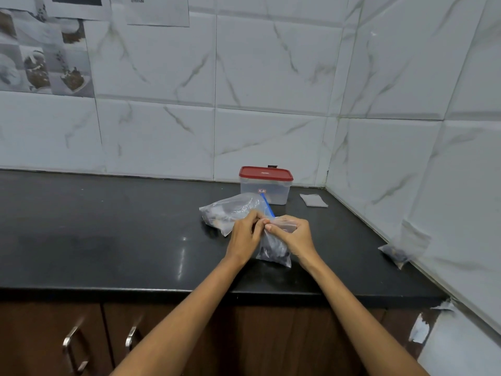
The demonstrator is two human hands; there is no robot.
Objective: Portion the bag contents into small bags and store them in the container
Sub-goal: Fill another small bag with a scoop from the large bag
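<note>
A small clear bag [273, 251] holding dark pieces stands on the black counter [108, 229]. My left hand [244, 234] and my right hand [292, 234] both pinch its top edge, fingertips meeting above it. Just behind lies the large clear zip bag [230, 210] with a blue seal strip and dark contents, on its side. The clear container [267, 187] with its red lid on stands behind that, near the wall.
A stack of empty small bags [314, 200] lies right of the container. Another filled small bag [397, 255] rests against the right wall. Tiled walls close the back and right. Cabinet doors with metal handles [73, 348] are below the counter edge.
</note>
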